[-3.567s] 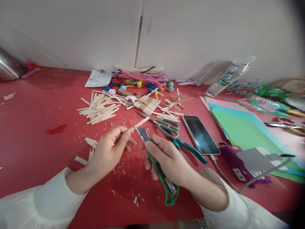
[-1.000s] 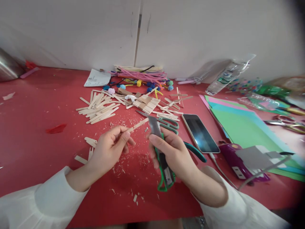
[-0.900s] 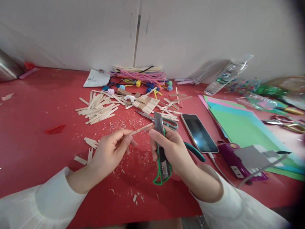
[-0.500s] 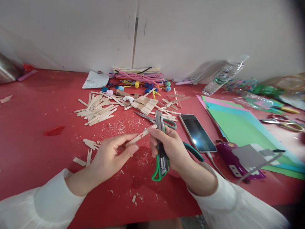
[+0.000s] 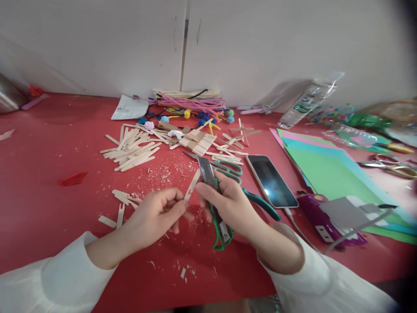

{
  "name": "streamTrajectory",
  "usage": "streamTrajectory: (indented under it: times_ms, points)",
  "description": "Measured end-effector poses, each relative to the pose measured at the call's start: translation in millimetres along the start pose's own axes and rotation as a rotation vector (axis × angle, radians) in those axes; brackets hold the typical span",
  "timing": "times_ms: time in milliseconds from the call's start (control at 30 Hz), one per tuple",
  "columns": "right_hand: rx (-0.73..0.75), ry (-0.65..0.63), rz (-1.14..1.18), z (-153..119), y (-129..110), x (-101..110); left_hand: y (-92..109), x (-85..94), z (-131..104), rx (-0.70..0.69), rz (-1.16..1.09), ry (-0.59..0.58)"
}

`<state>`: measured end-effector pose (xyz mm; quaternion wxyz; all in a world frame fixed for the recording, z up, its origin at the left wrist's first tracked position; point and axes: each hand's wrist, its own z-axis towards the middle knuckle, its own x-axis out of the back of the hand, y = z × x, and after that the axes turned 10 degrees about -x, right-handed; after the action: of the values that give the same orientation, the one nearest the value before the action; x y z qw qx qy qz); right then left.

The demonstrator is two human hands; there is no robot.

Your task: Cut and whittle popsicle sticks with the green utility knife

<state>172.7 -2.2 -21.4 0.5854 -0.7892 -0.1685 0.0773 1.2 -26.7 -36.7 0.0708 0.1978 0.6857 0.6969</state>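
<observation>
The left hand (image 5: 156,213) pinches the near end of a thin wooden craft stick (image 5: 192,184) between thumb and fingertips, and the right hand (image 5: 228,202) has its grip wrapped tight around a green utility knife (image 5: 216,204), thumb laid along the blade holder, with the bare blade just beside the stick's far half. To shave it well, the blade should probably meet the wood at a shallow angle and travel away from the holding fingers, taking thin slivers like those already strewn on the red desk (image 5: 42,174); pinching lower down would keep the fingertips clear of the edge. The stick is held just above the desk between the two hands, its long axis running from the fingers up and away to the right, free tip pointing toward the green-handled scissors (image 5: 228,168) and the heap of craft sticks (image 5: 133,150) beyond. The knife blade points much the same way.
</observation>
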Motion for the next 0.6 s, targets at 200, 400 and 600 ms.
streamTrajectory:
  times_ms: [200,400,600]
  points:
    - [-0.021,-0.108,0.004,-1.6,9.3,-8.4,1.0,0.0,-0.6,0.015,-0.048,0.029]
    - [-0.040,-0.144,0.000,-3.7,5.8,-9.9,0.9,0.8,-3.8,0.088,-0.037,-0.133]
    - [-0.042,-0.157,-0.005,-3.6,7.6,-9.2,0.3,1.8,-4.5,0.011,-0.047,0.031]
